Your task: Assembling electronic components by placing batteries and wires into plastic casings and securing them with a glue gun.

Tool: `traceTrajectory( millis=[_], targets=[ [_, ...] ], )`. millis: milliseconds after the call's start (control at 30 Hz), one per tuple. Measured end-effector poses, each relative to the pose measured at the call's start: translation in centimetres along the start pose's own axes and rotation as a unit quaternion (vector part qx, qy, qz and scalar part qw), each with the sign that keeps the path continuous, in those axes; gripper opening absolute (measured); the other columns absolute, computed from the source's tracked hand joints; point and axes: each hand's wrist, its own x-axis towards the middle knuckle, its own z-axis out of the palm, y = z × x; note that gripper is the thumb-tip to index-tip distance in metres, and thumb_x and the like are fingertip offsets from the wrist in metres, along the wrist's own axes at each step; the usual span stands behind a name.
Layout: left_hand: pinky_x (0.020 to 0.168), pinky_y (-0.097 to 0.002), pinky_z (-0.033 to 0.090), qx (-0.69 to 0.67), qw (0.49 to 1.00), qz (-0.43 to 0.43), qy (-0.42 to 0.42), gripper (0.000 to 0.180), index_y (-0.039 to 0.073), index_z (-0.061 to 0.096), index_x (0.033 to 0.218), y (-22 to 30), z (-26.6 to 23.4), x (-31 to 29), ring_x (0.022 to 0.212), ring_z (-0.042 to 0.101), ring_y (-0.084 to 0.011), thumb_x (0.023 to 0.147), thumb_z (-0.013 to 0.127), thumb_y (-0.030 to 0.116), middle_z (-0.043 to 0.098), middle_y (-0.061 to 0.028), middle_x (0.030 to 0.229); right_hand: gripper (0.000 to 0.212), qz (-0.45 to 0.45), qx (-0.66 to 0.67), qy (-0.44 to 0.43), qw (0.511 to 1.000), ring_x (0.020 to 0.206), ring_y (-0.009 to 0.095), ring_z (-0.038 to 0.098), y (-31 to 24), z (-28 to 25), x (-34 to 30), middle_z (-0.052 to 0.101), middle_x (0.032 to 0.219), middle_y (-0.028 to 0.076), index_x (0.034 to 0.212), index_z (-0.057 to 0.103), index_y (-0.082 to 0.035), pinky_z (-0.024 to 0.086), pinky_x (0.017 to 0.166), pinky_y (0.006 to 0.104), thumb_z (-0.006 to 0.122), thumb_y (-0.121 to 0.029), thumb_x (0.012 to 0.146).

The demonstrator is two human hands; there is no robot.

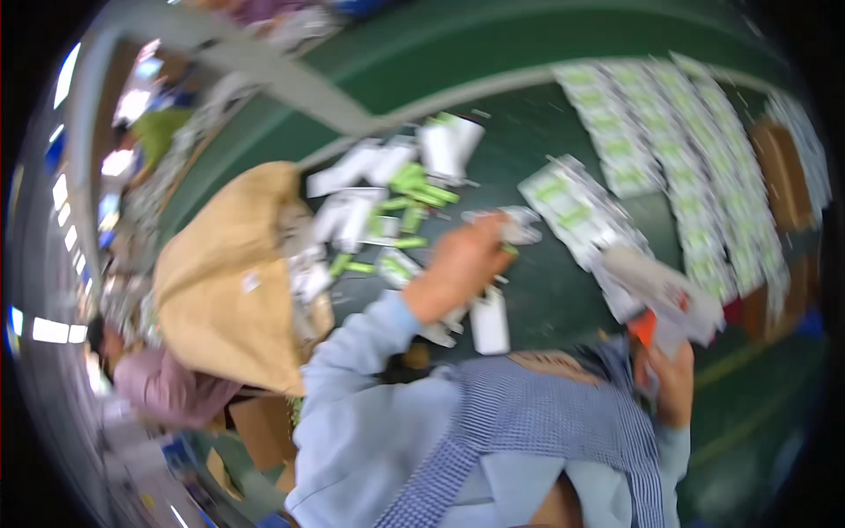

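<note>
The left hand [466, 268] is over the tabletop [550, 295], fingers curled in, with a clear wrapper [525, 231] at its fingertips; blur hides exactly how they pinch it. Farther right and nearer the body, the right hand [671, 378] is closed around a tool with an orange part [643, 329] and a pale roll [664, 295], the roll just beyond the fingers. Between the hands, but farther out, lie some packs [568, 207]. Left of the left hand I see white pieces [356, 211] and green pieces [409, 180], then a tan sack [229, 273]. A white block [490, 321] sits just below the left hand.
</note>
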Motion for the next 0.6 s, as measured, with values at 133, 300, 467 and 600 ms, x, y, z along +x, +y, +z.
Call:
traceTrajectory(
  millis=[133,300,467,600],
  targets=[
    [0.06,-0.0461,0.051,-0.008,0.983,0.175,0.049,0.012,0.006,0.064,0.09,-0.9,1.7,2.9,0.071,0.062,-0.0355,0.08,0.067,0.011,0.058,-0.0135,0.082,0.038,-0.039,0.013,0.058,0.997,0.052,0.013,0.049,0.3,-0.5,2.0,0.053,0.065,0.006,0.114,0.048,0.0,0.034,0.047,0.0246,0.061,-0.026,0.089],
    [0.057,-0.0431,0.05,0.022,0.988,0.148,0.027,0.005,0.008,0.064,0.08,0.0,0.1,-0.1,0.07,0.062,-0.0323,0.08,0.066,0.013,0.058,-0.0109,0.08,0.043,-0.035,-0.002,0.027,0.999,0.05,0.013,0.045,0.4,0.5,0.7,0.052,0.064,0.008,0.116,0.045,0.003,0.032,0.048,0.0245,0.057,-0.029,0.091],
    [0.058,-0.0422,0.053,0.11,0.963,0.243,-0.033,0.006,0.006,0.062,0.081,-0.1,-0.7,1.8,0.073,0.065,-0.0309,0.078,0.06,0.011,0.06,-0.013,0.082,0.037,-0.065,0.052,0.018,0.996,0.053,0.013,0.049,0.2,1.0,0.5,0.053,0.067,0.007,0.114,0.047,0.002,0.036,0.049,0.0251,0.06,-0.023,0.09],
    [0.055,-0.041,0.051,0.129,0.962,0.236,0.042,0.007,0.006,0.061,0.082,0.1,-3.0,2.4,0.068,0.064,-0.0317,0.075,0.061,0.005,0.059,-0.0126,0.077,0.022,-0.023,0.039,0.002,0.999,0.054,0.014,0.054,0.3,0.3,1.4,0.058,0.07,0.006,0.102,0.053,-0.002,0.041,0.05,0.0271,0.063,-0.019,0.091]
  ],
)
